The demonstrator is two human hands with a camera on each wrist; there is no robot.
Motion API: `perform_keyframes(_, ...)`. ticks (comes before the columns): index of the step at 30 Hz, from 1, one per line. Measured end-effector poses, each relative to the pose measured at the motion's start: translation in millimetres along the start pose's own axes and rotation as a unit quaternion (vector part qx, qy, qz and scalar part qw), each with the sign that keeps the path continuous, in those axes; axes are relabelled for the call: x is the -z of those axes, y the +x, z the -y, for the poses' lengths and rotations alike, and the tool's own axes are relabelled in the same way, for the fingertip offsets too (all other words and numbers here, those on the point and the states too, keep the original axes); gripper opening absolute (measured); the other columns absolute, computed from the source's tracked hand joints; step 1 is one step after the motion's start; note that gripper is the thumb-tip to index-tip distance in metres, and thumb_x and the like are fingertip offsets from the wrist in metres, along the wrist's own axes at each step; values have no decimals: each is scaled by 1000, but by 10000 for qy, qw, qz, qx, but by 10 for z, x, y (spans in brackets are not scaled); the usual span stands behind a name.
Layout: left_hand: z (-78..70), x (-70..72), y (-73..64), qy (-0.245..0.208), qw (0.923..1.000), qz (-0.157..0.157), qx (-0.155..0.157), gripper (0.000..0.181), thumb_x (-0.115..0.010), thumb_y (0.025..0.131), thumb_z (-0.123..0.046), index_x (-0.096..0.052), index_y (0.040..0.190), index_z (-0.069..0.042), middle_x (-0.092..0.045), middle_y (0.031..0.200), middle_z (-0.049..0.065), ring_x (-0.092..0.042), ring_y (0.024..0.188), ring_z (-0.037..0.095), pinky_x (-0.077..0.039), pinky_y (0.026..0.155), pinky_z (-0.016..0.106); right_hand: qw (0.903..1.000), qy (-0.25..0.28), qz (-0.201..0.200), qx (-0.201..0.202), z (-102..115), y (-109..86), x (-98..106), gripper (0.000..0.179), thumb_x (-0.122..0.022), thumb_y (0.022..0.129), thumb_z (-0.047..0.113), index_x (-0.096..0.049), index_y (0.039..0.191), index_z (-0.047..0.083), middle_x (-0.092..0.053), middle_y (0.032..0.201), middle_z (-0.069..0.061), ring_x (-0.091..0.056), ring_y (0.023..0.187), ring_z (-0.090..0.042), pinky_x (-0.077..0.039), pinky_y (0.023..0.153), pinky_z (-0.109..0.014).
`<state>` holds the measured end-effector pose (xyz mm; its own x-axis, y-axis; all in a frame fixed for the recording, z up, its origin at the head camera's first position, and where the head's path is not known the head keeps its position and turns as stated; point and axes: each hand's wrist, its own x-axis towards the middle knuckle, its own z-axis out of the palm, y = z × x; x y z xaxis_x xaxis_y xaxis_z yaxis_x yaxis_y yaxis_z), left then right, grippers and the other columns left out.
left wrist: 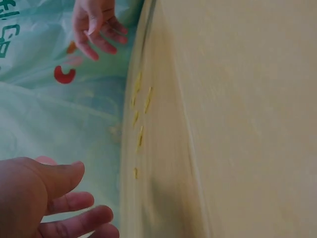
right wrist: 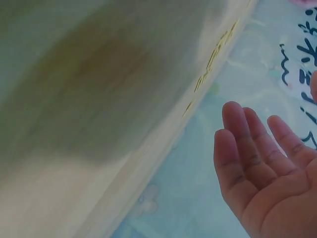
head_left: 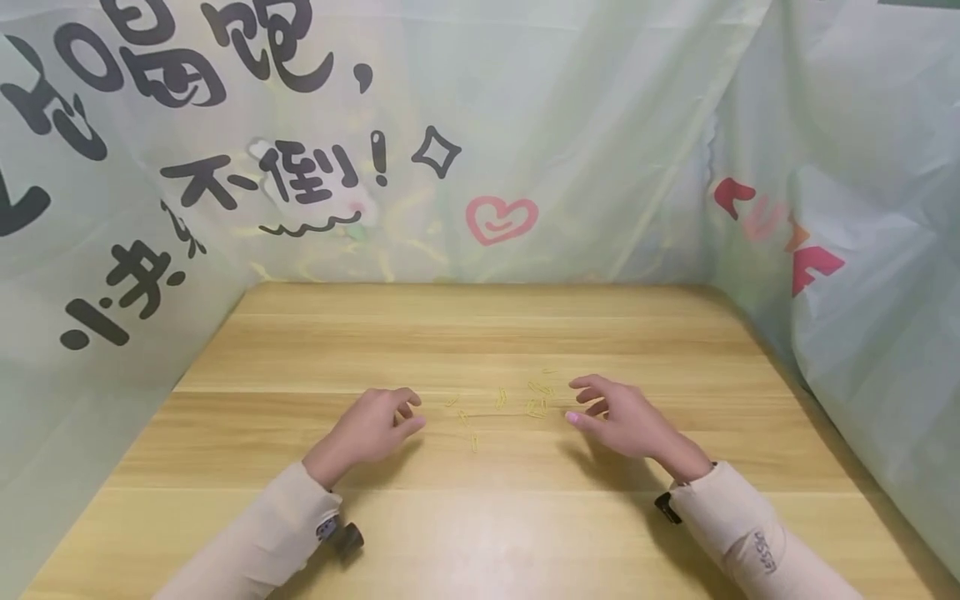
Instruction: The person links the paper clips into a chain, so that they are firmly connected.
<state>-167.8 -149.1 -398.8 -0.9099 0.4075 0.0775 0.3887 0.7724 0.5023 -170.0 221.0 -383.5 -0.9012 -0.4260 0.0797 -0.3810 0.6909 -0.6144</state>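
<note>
Several thin yellow paper clips [head_left: 537,407] lie scattered on the wooden table between the two hands. Most sit in a loose cluster near the right hand [head_left: 624,417], and a few, such as one paper clip [head_left: 474,443], are closer to the left hand [head_left: 375,425]. Both hands are held above the tabletop with relaxed, slightly bent fingers and hold nothing. In the left wrist view the paper clips [left wrist: 140,136] appear beyond the left hand's spread fingers [left wrist: 74,201]. The right wrist view shows the right palm [right wrist: 277,198] bare, with a row of paper clips [right wrist: 214,55] farther off.
The wooden table [head_left: 480,525] reaches back to a pale green printed curtain [head_left: 600,125], which also hangs along the left and right sides. A dark wrist device [head_left: 347,542] is at the left cuff, and another wrist device [head_left: 667,507] at the right cuff.
</note>
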Motion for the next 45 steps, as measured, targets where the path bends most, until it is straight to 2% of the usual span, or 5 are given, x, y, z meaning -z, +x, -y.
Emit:
perform_keyframes(11, -28, -155, 351, -35, 9991, 294, -300, 19, -67, 92, -16, -69, 106, -2, -70, 89, 7, -66, 81, 20, -54, 76, 37, 9972, 25, 714, 201, 126, 252, -229, 45, -67, 93, 28, -55, 128, 2, -65, 109, -17, -68, 88, -23, -55, 76, -38)
perform_keyframes(19, -47, -243, 505, 165, 9978, 592, -236, 21, -68, 92, -16, -69, 109, -4, -70, 91, 6, -66, 84, 20, -54, 78, 37, 9905, -210, 1247, 530, 329, 398, -393, 43, -68, 92, 26, -57, 125, 1, -67, 104, -14, -67, 82, -15, -53, 76, -37)
perform_keyframes(29, -98, -214, 590, 231, 9970, 739, 66, 21, -71, 89, -19, -69, 103, -3, -68, 91, 9, -65, 84, 23, -55, 76, 38, 9803, -643, 1730, 705, 507, 568, -512, 37, -70, 91, 26, -61, 121, 7, -68, 95, -5, -62, 78, -10, -51, 77, -33)
perform_keyframes(38, -166, -213, 665, 695, 9946, 581, 500, 14, -71, 89, -22, -67, 87, -8, -63, 82, 2, -59, 73, 19, -50, 64, 35, 9680, -936, 1954, 1269, 644, 712, -677, 32, -72, 88, 17, -65, 118, 8, -52, 59, 8, -41, 49, -2, -40, 50, -19)
perform_keyframes(45, -195, -296, 656, 1142, 9909, 622, 336, 10, -68, 87, -4, -65, 79, -9, -62, 79, 2, -58, 70, 19, -51, 58, 34, 9505, -1735, 1950, 1686, 681, 754, -833, 24, -71, 84, 5, -72, 105, 17, -63, 79, 9, -52, 67, -3, -43, 57, -18)
